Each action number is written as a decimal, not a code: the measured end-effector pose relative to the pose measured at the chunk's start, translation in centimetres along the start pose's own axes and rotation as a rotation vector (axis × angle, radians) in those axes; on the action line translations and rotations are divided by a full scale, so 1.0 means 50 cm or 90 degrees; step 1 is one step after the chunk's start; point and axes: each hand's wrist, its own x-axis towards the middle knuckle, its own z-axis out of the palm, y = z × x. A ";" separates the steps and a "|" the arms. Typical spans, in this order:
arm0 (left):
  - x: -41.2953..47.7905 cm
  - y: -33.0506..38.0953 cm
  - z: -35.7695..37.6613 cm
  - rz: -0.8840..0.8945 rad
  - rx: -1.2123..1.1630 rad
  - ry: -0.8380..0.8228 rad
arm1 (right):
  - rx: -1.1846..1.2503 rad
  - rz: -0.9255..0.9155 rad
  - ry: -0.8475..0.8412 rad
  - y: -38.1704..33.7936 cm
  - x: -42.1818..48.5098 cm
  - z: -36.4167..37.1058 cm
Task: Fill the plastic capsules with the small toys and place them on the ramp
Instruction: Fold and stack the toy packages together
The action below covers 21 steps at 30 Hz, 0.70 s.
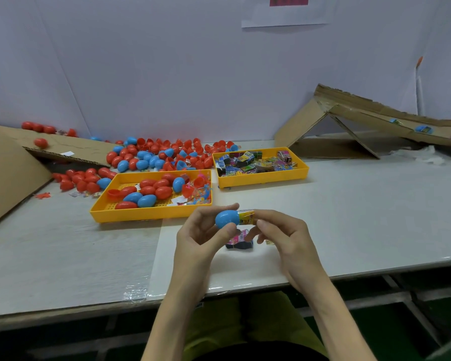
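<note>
Our left hand [201, 231] grips a smooth, rounded blue capsule [226, 219]. Fingers of our right hand [284, 237] pinch a glossy printed toy packet [246, 217].

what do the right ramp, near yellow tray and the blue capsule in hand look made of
Ramp: brown cardboard, matte, ragged torn edges. Yellow tray: probably moulded hard plastic, even colour, perforated floor. Blue capsule, pinched by the left hand: smooth plastic, slightly glossy. The right hand pinches a toy packet at its mouth.
</note>
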 end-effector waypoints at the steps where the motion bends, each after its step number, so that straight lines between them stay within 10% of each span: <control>1: -0.002 0.000 -0.001 0.005 0.000 -0.007 | -0.003 0.001 -0.004 -0.001 0.000 0.001; 21: -0.007 0.006 0.002 -0.029 -0.005 -0.040 | -0.002 -0.041 0.070 -0.003 -0.006 -0.001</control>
